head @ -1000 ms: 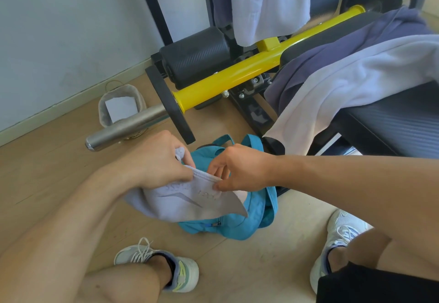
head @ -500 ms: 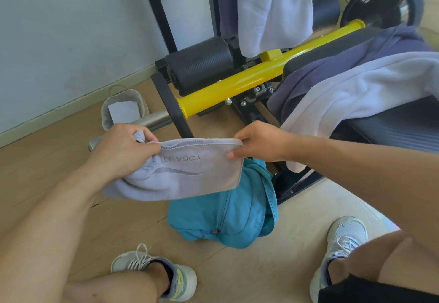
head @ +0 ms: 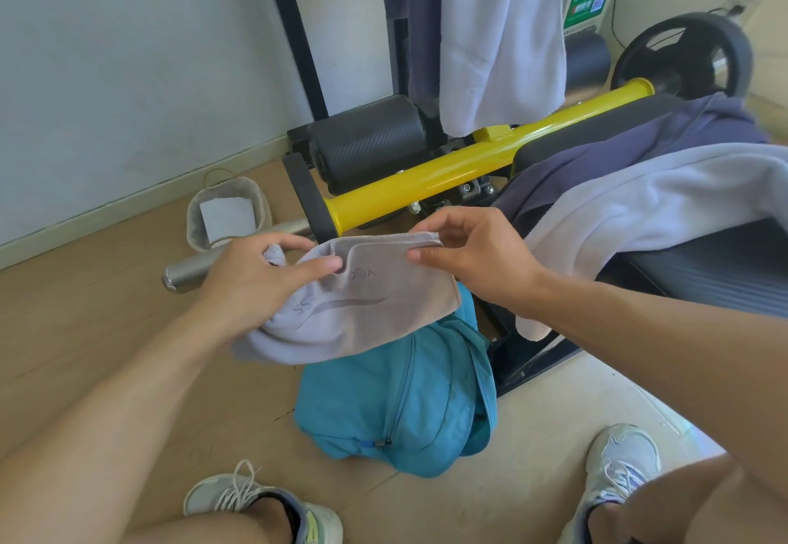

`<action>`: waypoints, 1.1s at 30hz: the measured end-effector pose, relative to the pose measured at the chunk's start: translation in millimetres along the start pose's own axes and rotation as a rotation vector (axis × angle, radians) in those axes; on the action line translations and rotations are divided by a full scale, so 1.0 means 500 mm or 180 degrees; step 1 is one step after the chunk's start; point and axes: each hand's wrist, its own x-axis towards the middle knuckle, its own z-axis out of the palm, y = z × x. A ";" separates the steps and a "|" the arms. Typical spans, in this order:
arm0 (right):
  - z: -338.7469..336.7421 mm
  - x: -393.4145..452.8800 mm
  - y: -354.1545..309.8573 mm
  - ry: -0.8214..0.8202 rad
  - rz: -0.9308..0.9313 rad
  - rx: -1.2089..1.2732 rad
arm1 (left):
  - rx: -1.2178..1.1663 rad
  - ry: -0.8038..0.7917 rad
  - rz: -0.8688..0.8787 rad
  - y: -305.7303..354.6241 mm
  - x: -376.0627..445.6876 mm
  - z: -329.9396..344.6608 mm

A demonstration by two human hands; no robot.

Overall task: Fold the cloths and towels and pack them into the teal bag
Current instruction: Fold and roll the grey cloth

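I hold a small grey towel (head: 375,309) with printed lettering in the air above the teal bag (head: 383,407), which lies slumped on the floor between my feet. My left hand (head: 264,275) grips the towel's bunched left end. My right hand (head: 473,253) pinches its top right corner. The top edge sags and folds between the two hands. A white towel (head: 639,206) and a dark purple cloth (head: 605,155) lie draped over the black bench at right. Another white towel (head: 499,32) and a purple cloth (head: 420,19) hang from the rack behind.
A yellow bar (head: 447,172) with black roller pads and a steel sleeve (head: 200,268) crosses just behind my hands. A small grey fabric basket (head: 228,213) stands by the wall. A weight plate (head: 686,57) sits at far right. My shoes (head: 618,462) flank the bag.
The towel came up out of the bag and was stretched flat between my hands. Now the hands have moved closer together and the top edge has gone slack.
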 end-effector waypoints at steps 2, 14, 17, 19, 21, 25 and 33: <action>0.006 -0.005 -0.005 -0.0027 -0.0144 -0.0038 | 0.0066 -0.0121 0.0384 0.012 -0.008 0.014; 0.023 -0.027 -0.020 -0.0413 -0.0230 -0.0297 | 0.0133 -0.0150 0.1165 0.038 -0.040 0.079; 0.016 -0.028 -0.018 -0.0537 0.0026 -0.0177 | 0.0057 -0.0119 0.1114 0.039 -0.040 0.080; 0.011 -0.028 -0.019 -0.0479 0.0049 -0.0024 | 0.0013 -0.0069 0.1070 0.039 -0.039 0.080; 0.006 -0.027 -0.024 -0.0371 -0.0193 -0.0110 | -0.0008 -0.0029 0.1043 0.039 -0.037 0.079; 0.010 -0.029 -0.028 -0.0379 -0.0399 -0.0474 | 0.0015 -0.0194 0.0868 0.039 -0.035 0.075; 0.007 -0.024 -0.025 -0.0317 -0.0313 -0.0351 | -0.0402 -0.0690 0.0505 0.054 -0.044 0.075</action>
